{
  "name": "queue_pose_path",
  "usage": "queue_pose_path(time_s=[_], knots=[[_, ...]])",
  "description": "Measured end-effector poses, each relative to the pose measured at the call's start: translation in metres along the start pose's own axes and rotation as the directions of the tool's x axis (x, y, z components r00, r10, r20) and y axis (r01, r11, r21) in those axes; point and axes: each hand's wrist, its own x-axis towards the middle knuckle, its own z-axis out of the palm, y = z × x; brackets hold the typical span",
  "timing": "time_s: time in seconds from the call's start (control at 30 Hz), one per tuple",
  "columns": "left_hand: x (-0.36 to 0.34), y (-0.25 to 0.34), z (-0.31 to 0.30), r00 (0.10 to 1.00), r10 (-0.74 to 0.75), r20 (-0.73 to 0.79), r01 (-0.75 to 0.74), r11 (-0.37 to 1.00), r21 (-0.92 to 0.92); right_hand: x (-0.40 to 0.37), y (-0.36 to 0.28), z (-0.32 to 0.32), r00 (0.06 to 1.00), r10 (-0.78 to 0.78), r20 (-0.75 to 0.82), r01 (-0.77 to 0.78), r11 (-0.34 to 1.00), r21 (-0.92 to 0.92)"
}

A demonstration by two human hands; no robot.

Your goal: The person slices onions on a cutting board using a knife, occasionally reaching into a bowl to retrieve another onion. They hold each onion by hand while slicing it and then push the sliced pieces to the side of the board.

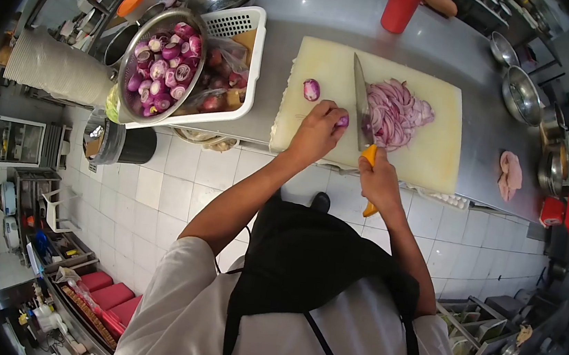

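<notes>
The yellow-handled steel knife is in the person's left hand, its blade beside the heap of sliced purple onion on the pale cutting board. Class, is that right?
The hand is wrong: the head view shows the yellow-handled steel knife in the person's right hand. Its blade is indeed beside the heap of sliced purple onion on the pale cutting board.

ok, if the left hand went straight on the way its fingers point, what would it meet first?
Likely the knife blade, just past the onion piece the left hand holds, with onion slices beyond. Blade height over the board is unclear.
</notes>
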Motion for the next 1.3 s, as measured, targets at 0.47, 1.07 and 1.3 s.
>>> queue_pose_path(time_s=[0.47, 1.07, 1.3], knots=[[0.009, 0.001, 0.011, 0.999, 0.007, -0.033, -0.011, 0.994, -0.111, -0.002, -0.049, -0.032, 0.995, 0.003, 0.097, 0.008, 0.994, -0.107], [0.008, -0.003, 0.013, 0.996, -0.004, -0.089, -0.006, 0.994, -0.11, 0.036, -0.026, -0.003, 0.994, -0.107, 0.004, 0.106, 0.987, -0.125], [0.008, -0.005, 0.015, 0.994, 0.01, -0.104, -0.023, 0.992, -0.125, 0.02, -0.075, -0.037, 0.991, 0.054, 0.121, -0.052, 0.998, -0.02]])
